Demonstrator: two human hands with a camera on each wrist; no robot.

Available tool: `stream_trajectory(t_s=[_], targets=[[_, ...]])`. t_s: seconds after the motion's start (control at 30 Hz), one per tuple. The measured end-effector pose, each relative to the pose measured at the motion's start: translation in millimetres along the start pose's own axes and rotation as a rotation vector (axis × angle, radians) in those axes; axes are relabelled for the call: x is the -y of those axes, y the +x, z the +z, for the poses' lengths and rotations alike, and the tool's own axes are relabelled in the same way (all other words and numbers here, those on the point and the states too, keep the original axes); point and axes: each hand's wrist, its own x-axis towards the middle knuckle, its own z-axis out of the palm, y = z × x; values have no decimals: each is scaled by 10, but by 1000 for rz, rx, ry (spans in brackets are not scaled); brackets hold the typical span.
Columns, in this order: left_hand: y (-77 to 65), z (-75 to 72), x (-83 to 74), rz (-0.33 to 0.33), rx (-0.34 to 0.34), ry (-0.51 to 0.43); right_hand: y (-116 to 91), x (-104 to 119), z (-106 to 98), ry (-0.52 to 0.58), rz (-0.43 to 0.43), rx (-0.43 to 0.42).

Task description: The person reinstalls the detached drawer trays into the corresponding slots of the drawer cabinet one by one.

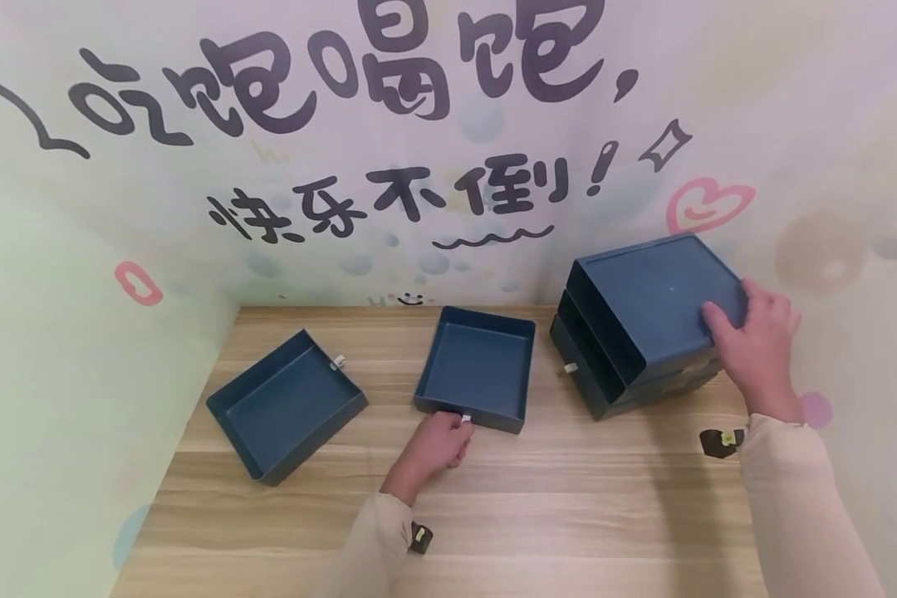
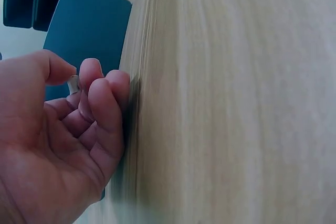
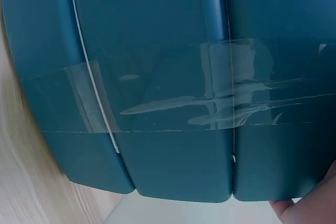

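A small blue drawer lies flat on the wooden table near the wall. My left hand is at its front, pinching the pale pull tab between thumb and fingers. To the right stands a blue three-tier drawer cabinet, turned at an angle. Its upper two tiers show open fronts, and the bottom tier has a drawer front with a pale tab. My right hand grips the cabinet's top at the right edge, thumb on top; its other fingers are partly hidden. Clear tape runs across the tiers' side.
A second blue drawer sits at an angle on the left of the table, its pale tab toward the back right. A printed wall rises behind the table, with more wall at the left and right.
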Motion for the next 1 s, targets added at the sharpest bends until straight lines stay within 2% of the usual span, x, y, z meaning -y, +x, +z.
stream_trajectory(t_s=[0.17, 0.37, 0.5, 0.7, 0.77, 1.0], targets=[[-28, 23, -17, -4, -75, 18, -5, 9, 0, -1, 5, 5], [-42, 107, -32, 28, -255, 192, -11, 22, 3, 7, 2, 7], [-36, 169, -28, 33, -314, 252, -10, 20, 6, 12, 4, 8], [-33, 198, -45, 41, -326, 272, -5, 8, 2, 6, 4, -3], [-42, 195, -48, 38, -315, 260, -9, 9, 2, 7, -2, -3], [-62, 174, -13, 91, -274, 252, -13, 4, 3, 8, -10, -9]])
